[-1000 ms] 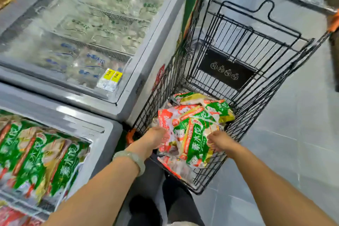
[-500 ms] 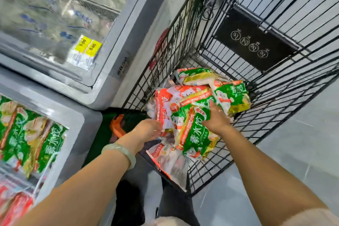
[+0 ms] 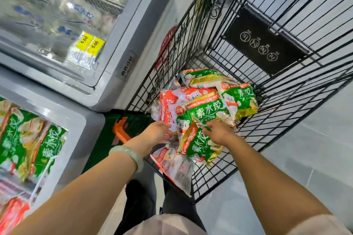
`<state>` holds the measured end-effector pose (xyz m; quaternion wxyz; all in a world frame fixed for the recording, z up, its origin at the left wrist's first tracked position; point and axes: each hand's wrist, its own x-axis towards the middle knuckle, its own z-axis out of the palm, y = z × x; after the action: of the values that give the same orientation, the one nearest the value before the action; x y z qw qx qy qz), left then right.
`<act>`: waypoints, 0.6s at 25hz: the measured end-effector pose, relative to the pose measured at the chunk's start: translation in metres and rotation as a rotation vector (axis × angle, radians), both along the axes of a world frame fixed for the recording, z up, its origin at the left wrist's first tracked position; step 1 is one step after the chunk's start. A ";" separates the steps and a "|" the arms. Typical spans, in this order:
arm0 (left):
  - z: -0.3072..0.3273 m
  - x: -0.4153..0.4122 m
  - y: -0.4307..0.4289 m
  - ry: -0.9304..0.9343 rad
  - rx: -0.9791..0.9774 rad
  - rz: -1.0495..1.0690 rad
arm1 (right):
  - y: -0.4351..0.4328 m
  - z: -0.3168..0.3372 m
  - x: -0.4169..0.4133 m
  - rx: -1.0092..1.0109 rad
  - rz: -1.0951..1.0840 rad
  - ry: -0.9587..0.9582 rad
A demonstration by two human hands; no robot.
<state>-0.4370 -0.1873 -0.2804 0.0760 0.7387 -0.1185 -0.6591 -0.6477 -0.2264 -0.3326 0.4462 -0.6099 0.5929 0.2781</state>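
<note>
Hands: our left hand [image 3: 156, 132] curls against the red bag [image 3: 165, 108], can't tell if it's gripping; our right hand [image 3: 219, 132] pinches the green dumpling bag [image 3: 198, 147].
Bag spot: cart [image 3: 265, 44], near end, on the pile.
Beside us: freezer [image 3: 118, 74], left.

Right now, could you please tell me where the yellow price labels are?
The yellow price labels sit upper left in the head view, stuck on the chest freezer's glass lid near its right-hand corner, left of the black wire shopping cart.
</note>
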 end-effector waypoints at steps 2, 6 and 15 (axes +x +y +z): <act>0.015 0.011 0.006 -0.014 -0.041 0.007 | 0.011 0.014 0.004 0.066 -0.048 -0.056; 0.045 0.039 0.025 -0.070 -0.131 0.033 | 0.021 0.056 0.016 0.153 -0.218 -0.133; 0.115 0.122 0.094 -0.080 -0.376 0.246 | 0.009 0.176 0.090 0.205 -0.692 -0.501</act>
<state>-0.3149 -0.0928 -0.1650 0.2874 0.7459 -0.1512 -0.5815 -0.5579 -0.2171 -0.1571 0.7014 -0.3765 0.6051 0.0130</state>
